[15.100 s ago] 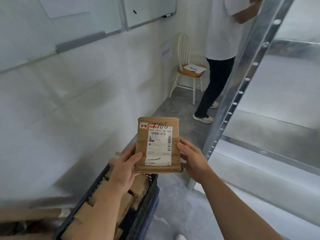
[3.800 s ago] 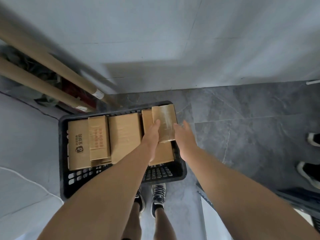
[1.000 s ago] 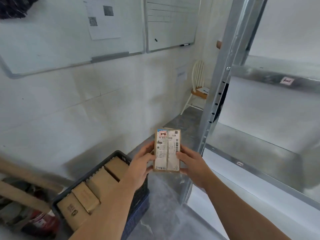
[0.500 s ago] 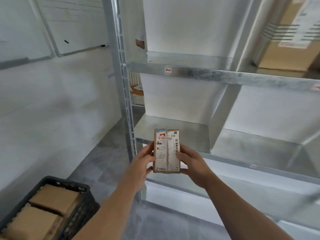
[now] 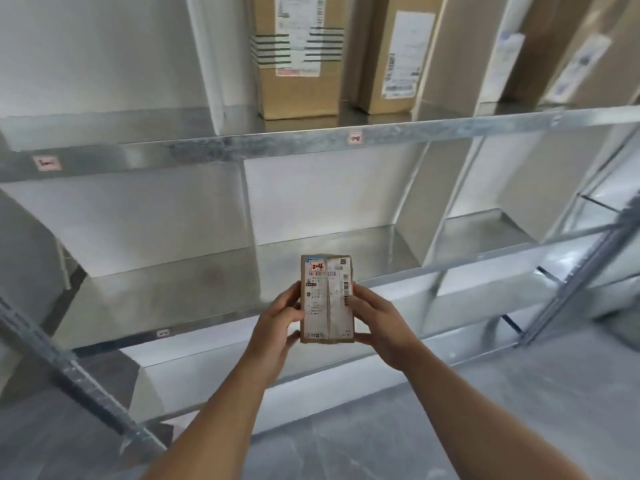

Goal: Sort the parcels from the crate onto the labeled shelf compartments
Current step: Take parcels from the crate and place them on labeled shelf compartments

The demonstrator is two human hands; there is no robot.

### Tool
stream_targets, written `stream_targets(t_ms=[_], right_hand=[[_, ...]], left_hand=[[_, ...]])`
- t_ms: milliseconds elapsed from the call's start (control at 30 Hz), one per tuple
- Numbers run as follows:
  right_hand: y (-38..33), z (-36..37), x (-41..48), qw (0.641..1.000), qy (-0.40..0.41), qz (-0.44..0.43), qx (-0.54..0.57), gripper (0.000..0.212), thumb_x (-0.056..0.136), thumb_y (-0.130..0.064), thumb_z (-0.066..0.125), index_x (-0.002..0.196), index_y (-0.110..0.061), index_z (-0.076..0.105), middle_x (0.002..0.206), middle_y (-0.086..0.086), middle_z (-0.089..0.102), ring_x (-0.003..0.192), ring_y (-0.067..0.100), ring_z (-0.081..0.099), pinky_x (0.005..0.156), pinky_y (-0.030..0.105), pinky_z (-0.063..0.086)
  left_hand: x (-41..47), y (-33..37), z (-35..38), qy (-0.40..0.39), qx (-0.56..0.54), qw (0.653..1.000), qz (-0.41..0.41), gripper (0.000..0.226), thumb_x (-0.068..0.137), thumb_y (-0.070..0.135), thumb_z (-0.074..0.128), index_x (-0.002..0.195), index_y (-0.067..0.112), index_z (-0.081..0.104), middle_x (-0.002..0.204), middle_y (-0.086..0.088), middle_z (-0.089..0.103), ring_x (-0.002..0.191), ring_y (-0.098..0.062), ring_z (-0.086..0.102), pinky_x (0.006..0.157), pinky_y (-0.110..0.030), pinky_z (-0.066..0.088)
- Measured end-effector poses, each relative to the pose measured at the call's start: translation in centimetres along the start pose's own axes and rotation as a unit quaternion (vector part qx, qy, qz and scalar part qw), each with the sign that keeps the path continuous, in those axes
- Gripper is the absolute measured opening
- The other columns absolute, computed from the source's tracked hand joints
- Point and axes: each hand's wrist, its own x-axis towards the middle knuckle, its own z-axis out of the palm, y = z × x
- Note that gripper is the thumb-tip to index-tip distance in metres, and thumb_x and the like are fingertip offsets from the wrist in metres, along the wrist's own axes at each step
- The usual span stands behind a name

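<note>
With the left grip [image 5: 277,318] and right grip [image 5: 377,317] both clasping the small parcel [image 5: 328,299] upright just in front of the shelf [image 5: 242,147], match its red tag [image 5: 318,267] to a shelf label [image 5: 355,137] before sliding it squarely in.

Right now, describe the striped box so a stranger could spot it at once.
Face the metal shelf and look at its upper level, where tall cardboard boxes stand in a row. Take the leftmost box, just right of the white divider. It alone has black horizontal stripes across its label; the neighbours have none.
</note>
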Motion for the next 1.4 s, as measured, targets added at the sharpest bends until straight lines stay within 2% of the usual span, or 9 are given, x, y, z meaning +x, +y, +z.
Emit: stream_targets(t_ms=[133,367,467,567,767,933,1100,1267,1400], right_hand=[[-0.3,-5.3,-2.1,0.996,0.093,-0.008,0.015,0.032,0.107,-0.026,0.047,0.128,-0.039,0.067,0.125,-0.006,0.07,0.122,0.017,0.062,0.091,0.05,0.058],[-0.5,-12.9,-5.3,0.968,0.244,-0.022,0.048,0.029,0.104,-0.021,0.053,0.126,-0.035,0.066,0.122,-0.008,0.071,0.115,0.011,0.065,0.088,0.048,0.06],[-0.6,-15.6,-5.7,0.953,0.295,-0.031,0.06,0.032,0.104,-0.019,0.053,0.13,-0.033,0.064,0.121,-0.008,0.072,0.109,0.007,0.067,0.084,0.045,0.061],[-0.8,-18.4,-5.4,0.932,0.353,-0.035,0.076,0.032,0.103,-0.019,0.053,0.129,-0.034,0.066,0.122,-0.007,0.072,0.117,0.011,0.064,0.09,0.053,0.059],[-1.6,-22.6,-4.5,0.898,0.427,-0.051,0.095,0.036,0.105,-0.016,0.047,0.119,-0.041,0.068,0.12,-0.009,0.072,0.113,0.008,0.065,0.088,0.048,0.06],[-1.6,-26.1,-4.2,0.87,0.481,-0.057,0.096,0.037,0.105,-0.018,0.047,0.119,-0.046,0.067,0.122,-0.011,0.071,0.116,0.01,0.064,0.085,0.043,0.06],[-1.7,-30.8,-4.6,0.853,0.509,-0.063,0.093,0.037,0.105,-0.019,0.047,0.129,-0.043,0.062,0.126,-0.012,0.07,0.121,0.012,0.062,0.096,0.052,0.056],[-1.8,-37.1,-5.1,0.848,0.519,-0.06,0.091,0.037,0.105,-0.021,0.049,0.134,-0.041,0.06,0.128,-0.015,0.068,0.123,0.011,0.061,0.096,0.049,0.056],[-2.9,-43.9,-6.0,0.853,0.512,-0.061,0.079,0.037,0.105,-0.021,0.05,0.135,-0.04,0.059,0.125,-0.017,0.069,0.116,0.004,0.063,0.084,0.036,0.057]], left_hand=[[2.8,-0.4,5.6,-0.103,0.036,0.994,-0.016,0.059,0.094,-0.001,0.041,0.119,0.045,0.07,0.119,0.007,0.072,0.121,-0.021,0.057,0.107,-0.061,0.043],[6.7,-2.2,15.2,-0.263,0.073,0.962,-0.02,0.056,0.098,0.001,0.042,0.133,0.042,0.059,0.123,0.013,0.07,0.115,-0.009,0.065,0.099,-0.046,0.052],[8.8,-2.7,18.7,-0.309,0.075,0.948,-0.03,0.054,0.1,0.001,0.041,0.133,0.04,0.059,0.121,0.013,0.071,0.109,-0.006,0.067,0.1,-0.049,0.051],[11.4,-2.9,22.1,-0.348,0.082,0.933,-0.04,0.053,0.1,0.001,0.042,0.133,0.039,0.06,0.121,0.013,0.071,0.11,-0.007,0.067,0.105,-0.053,0.048],[16.4,-3.8,28.4,-0.408,0.1,0.906,-0.04,0.053,0.099,0.001,0.042,0.135,0.037,0.059,0.122,0.008,0.071,0.112,-0.011,0.066,0.104,-0.055,0.049],[19.2,-5.2,33.4,-0.466,0.099,0.878,-0.036,0.053,0.1,0.001,0.04,0.134,0.037,0.059,0.122,0.009,0.071,0.115,-0.013,0.066,0.093,-0.045,0.056],[21.0,-6.6,38.6,-0.5,0.093,0.86,-0.038,0.054,0.1,0.0,0.038,0.138,0.034,0.057,0.128,0.005,0.069,0.119,-0.016,0.064,0.095,-0.046,0.056],[22.5,-8.0,45.2,-0.508,0.102,0.854,-0.04,0.054,0.101,0.001,0.037,0.137,0.035,0.057,0.128,0.007,0.069,0.118,-0.013,0.064,0.096,-0.047,0.055],[23.4,-9.5,51.8,-0.492,0.093,0.865,-0.028,0.054,0.099,0.0,0.038,0.136,0.034,0.059,0.126,0.005,0.069,0.118,-0.016,0.064,0.096,-0.049,0.055]])
